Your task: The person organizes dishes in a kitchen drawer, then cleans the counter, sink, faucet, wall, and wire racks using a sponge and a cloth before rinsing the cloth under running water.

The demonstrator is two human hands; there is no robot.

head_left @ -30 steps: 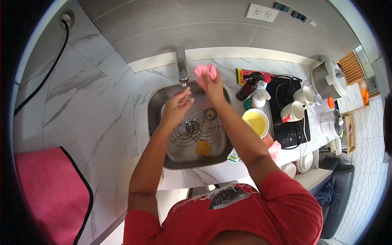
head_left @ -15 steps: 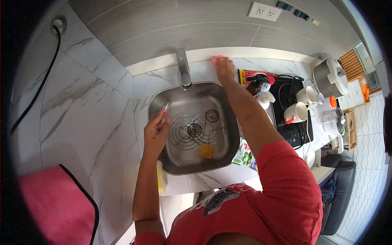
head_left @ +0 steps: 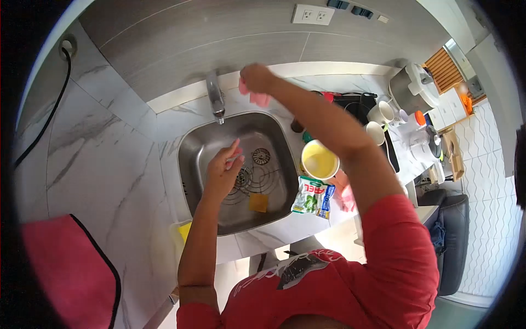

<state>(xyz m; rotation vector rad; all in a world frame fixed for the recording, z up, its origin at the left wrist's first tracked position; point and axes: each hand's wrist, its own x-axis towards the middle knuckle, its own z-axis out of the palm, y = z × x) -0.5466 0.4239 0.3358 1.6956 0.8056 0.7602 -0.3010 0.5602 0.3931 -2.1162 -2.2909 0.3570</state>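
My right hand [head_left: 256, 78] is closed on a pink cloth [head_left: 259, 99], which hangs over the counter just right of the faucet [head_left: 215, 98]. Over the left part of the metal sink [head_left: 192, 159] is my left hand [head_left: 223, 169], its fingers apart and nothing held. In the sink lie a wire rack [head_left: 263, 183], a drain strainer [head_left: 261, 156] and an orange-yellow square sponge [head_left: 258, 202].
Right of the sink stand a tub with yellow inside [head_left: 320, 160] and a detergent packet [head_left: 313, 197]. Farther right are mugs [head_left: 381, 112] and a large cooker [head_left: 411, 88]. A pink mat [head_left: 68, 274] lies at left.
My right hand has moved left with the pink cloth, toward the faucet. The camera view has shifted, and the yellow tub beside the sink now shows.
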